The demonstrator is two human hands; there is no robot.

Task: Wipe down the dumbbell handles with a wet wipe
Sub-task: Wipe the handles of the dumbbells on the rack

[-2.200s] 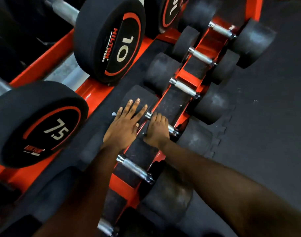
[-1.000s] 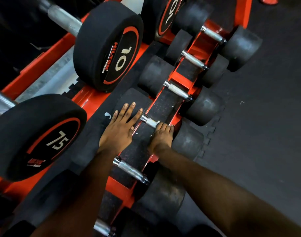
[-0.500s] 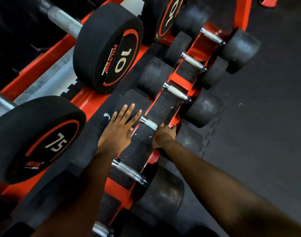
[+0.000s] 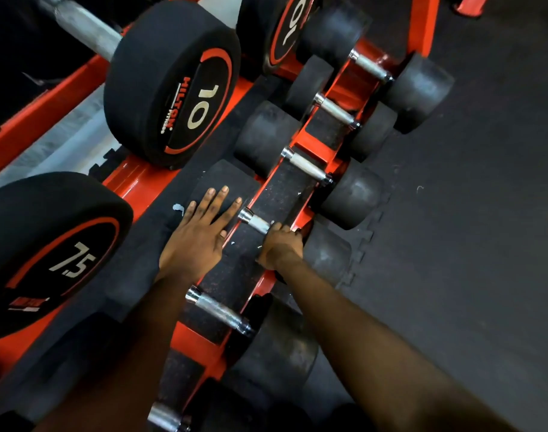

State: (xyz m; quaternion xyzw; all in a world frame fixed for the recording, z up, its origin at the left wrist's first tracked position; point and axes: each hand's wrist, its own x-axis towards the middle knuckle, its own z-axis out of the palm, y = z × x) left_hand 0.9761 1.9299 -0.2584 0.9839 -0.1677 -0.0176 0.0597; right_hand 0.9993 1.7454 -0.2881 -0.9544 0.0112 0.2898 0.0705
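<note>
Currently the left hand [image 4: 197, 241] lies flat, fingers straight and spread, on the black rubber head [image 4: 226, 179] at the left end of a small dumbbell on the lower tier of the red rack [image 4: 310, 145]. The right hand [image 4: 280, 246] is curled round the right part of that dumbbell's chrome handle [image 4: 256, 222], knuckles up, just beside the right-end head [image 4: 327, 254]. The left part of the handle shows bare. Whether a wet wipe sits under those fingers cannot be told. More small dumbbells lie in the same row, one handle nearer [image 4: 218, 310] and one farther [image 4: 307, 166]. Above and to the left sit larger dumbbells marked 10 [image 4: 173, 85] and 7.5 [image 4: 48, 254]. A dark floor mat [image 4: 453, 244] lies to the right.
</note>
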